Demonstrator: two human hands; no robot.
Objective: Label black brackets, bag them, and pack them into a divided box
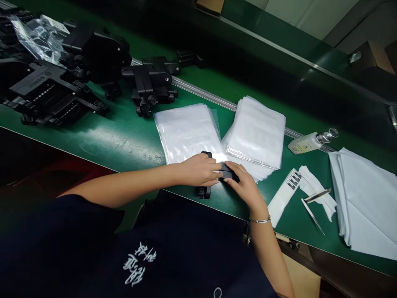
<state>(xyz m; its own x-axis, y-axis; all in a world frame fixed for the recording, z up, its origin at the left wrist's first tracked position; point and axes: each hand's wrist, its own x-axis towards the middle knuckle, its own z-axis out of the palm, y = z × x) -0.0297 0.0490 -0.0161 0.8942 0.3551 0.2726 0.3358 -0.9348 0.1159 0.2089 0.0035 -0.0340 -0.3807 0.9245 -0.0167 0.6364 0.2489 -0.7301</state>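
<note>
Both hands are on a black plastic bracket-like device (pixel 205 191) at the table's front edge. My left hand (pixel 201 170) lies over its left part, fingers curled and pointing right. My right hand (pixel 245 182), with a bracelet at the wrist, grips its right end between thumb and fingers. Much of the device is hidden under the hands. Behind it lies a stack of clear plastic bags (pixel 189 130), partly beneath the device. A second stack of plastic bags (pixel 259 128) is farther right, just beyond my right hand.
Similar black devices (pixel 149 80) stand at the back left, with more piled (pixel 52 91) farther left beside crumpled clear plastic (pixel 37 39). On the right are a pump bottle (pixel 310 142), a label strip (pixel 285 196), tweezers (pixel 316 195) and folded white sheets (pixel 366 203). A metal rail (pixel 204 93) crosses the green table.
</note>
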